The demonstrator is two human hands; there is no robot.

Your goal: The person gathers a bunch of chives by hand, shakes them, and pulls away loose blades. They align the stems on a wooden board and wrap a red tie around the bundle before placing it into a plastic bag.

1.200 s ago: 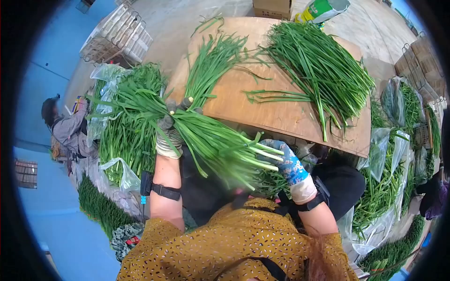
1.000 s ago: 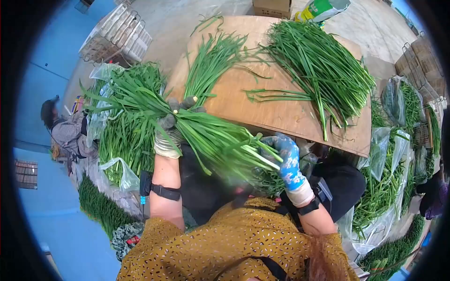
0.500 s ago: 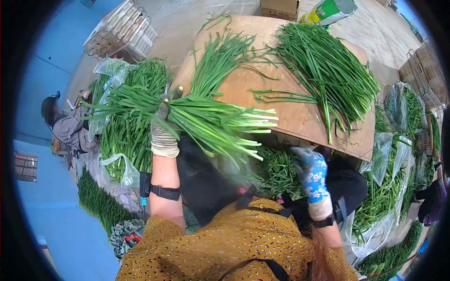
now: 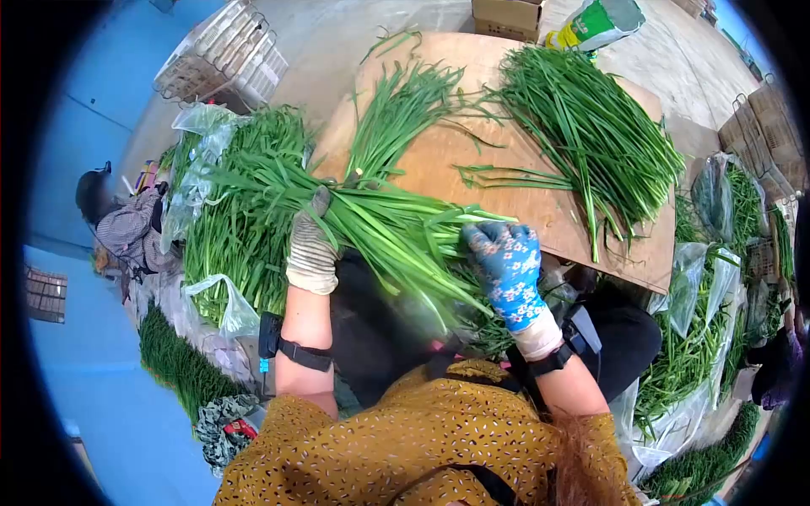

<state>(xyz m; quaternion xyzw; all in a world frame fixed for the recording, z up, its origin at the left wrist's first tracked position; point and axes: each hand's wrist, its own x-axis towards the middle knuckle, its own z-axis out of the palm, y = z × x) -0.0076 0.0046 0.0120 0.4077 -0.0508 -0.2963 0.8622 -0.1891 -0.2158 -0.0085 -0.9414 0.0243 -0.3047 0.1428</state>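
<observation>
A bunch of garlic chives (image 4: 380,221) lies across my lap side of the wooden board, leaves to the left and pale stem ends to the right. My left hand (image 4: 311,246), in a striped glove with dark fingers, is closed around its middle. At the stem ends, my right hand (image 4: 509,274) in a blue flowered glove has its fingers curled onto the stalks. Behind the bunch, the wooden board (image 4: 439,179) carries a large heap of chives (image 4: 591,126) on the right and a smaller, looser heap (image 4: 395,118) on the left.
Plastic-wrapped chives (image 4: 232,219) stand at left, with more in bags (image 4: 696,337) at right. Crates (image 4: 224,55) are stacked back left. A cardboard box (image 4: 506,17) and a green bag (image 4: 603,24) sit beyond the board. Another person (image 4: 131,223) is at the far left.
My right hand has come up and left from beside the board's front edge to the stem ends and closed on them. My left hand has shifted slightly right with the bunch.
</observation>
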